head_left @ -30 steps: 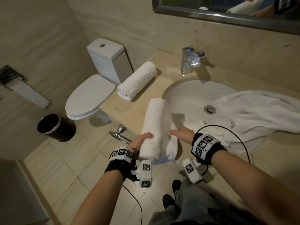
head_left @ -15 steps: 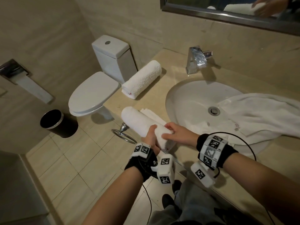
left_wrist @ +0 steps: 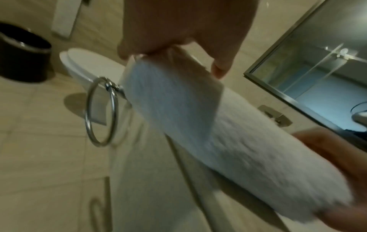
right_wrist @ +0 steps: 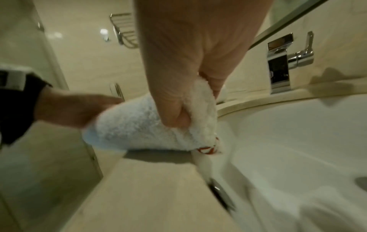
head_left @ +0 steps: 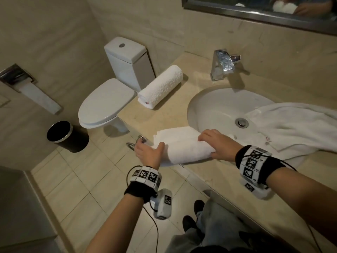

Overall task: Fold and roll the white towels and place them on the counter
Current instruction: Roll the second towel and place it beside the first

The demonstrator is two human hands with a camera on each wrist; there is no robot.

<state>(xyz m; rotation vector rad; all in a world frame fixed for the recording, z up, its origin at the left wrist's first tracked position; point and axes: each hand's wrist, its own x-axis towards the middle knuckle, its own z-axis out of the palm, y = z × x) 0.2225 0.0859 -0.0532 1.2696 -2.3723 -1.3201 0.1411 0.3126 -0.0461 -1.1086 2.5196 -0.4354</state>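
Big loose towel (head_left: 299,128) draped over the sink's right rim, not folded yet. One finished roll (head_left: 160,86) lies at the counter's (head_left: 164,115) back-left corner. At the front edge, left hand (head_left: 148,152) and right hand (head_left: 217,145) each curl a grip round the second roll's (head_left: 187,150) ends.

left hand (left_wrist: 178,28) on rolled white towel (left_wrist: 228,141) beside towel ring (left_wrist: 101,111)

**Beige counter and its load**

The counter (head_left: 169,114) carries a finished rolled towel (head_left: 160,87) at 11 o'clock, a half-rolled towel (head_left: 184,147) at its front edge, a chrome faucet (head_left: 223,64) at 1 o'clock, and a loose towel (head_left: 299,128) draped over the inset sink (head_left: 215,106) at 3 o'clock.
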